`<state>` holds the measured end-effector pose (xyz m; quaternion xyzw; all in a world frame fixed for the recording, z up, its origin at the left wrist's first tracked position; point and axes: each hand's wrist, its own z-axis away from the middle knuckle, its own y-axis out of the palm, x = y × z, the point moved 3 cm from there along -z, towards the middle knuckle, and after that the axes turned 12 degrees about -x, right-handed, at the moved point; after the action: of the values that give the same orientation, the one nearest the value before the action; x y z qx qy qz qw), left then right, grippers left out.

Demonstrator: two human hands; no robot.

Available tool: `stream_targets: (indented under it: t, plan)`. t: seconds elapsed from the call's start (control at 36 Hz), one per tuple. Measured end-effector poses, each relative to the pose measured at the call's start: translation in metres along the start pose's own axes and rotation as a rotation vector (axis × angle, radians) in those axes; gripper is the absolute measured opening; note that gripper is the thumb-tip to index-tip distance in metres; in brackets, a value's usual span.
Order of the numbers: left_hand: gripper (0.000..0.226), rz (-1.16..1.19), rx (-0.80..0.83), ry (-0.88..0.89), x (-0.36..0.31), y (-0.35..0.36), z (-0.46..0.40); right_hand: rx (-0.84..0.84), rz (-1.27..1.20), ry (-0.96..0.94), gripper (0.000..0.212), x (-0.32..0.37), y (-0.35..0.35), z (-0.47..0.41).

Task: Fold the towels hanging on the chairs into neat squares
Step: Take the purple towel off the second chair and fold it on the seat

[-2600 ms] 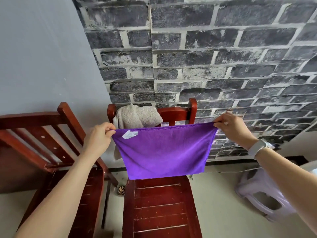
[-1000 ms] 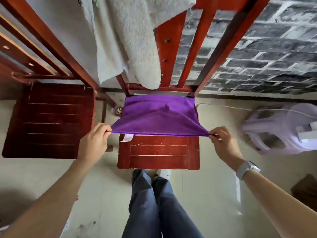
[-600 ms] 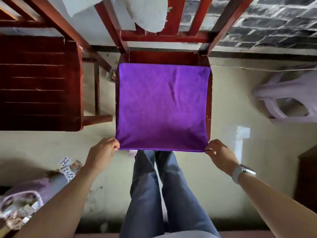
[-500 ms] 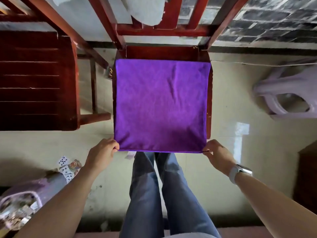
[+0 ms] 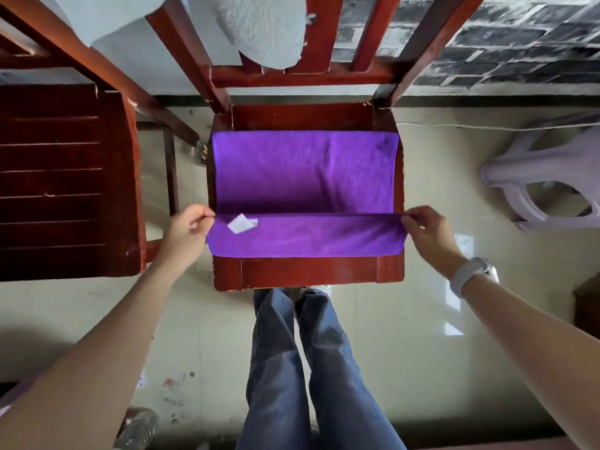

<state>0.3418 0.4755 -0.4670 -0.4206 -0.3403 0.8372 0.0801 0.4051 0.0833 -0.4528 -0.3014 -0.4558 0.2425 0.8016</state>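
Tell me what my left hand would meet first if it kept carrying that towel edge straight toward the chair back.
Probably nothing: the left hand would pass over the purple towel before reaching the backrest's lower rail, though depth is unclear.

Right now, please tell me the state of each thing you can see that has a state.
purple towel: on the seat, near edge lifted, partly folded
left hand: pinches the towel's near left corner
right hand: pinches the near right corner
beige towel: hanging on the chair back, unfolded
chair: upright
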Motion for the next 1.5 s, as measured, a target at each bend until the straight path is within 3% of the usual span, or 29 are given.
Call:
stream_targets:
  t: [0.11, 0.19, 0.44, 0.81, 0.94, 1.17, 1.5]
  plan:
    - [0.027, 0.152, -0.081, -0.007, -0.025, 0.004, -0.038, -0.113, -0.133, 0.037, 0.011, 0.02, 0.002, -0.038]
    - [0.017, 0.165, -0.12, 0.024, -0.035, 0.012, -0.071, -0.173, -0.161, 0.028, 0.015, 0.035, 0.009, -0.068]
    - [0.019, 0.095, -0.206, 0.035, -0.036, 0.046, -0.142, -0.293, -0.126, 0.001, 0.017, 0.049, 0.044, -0.134]
    - [0.021, -0.069, -0.245, 0.02, -0.037, 0.06, -0.158, -0.293, 0.052, -0.053, 0.023, 0.055, 0.057, -0.149]
    - [0.023, -0.24, -0.323, 0.152, -0.052, 0.059, -0.146, -0.286, 0.098, -0.039, 0.025, 0.059, 0.056, -0.147]
    - [0.021, -0.206, -0.386, 0.354, -0.065, 0.05, -0.136, -0.378, 0.098, -0.23, 0.021, 0.065, 0.048, -0.134]
    - [0.024, -0.283, -0.38, 0.218, -0.059, 0.065, -0.166, -0.33, 0.218, -0.134, 0.021, 0.052, 0.067, -0.158]
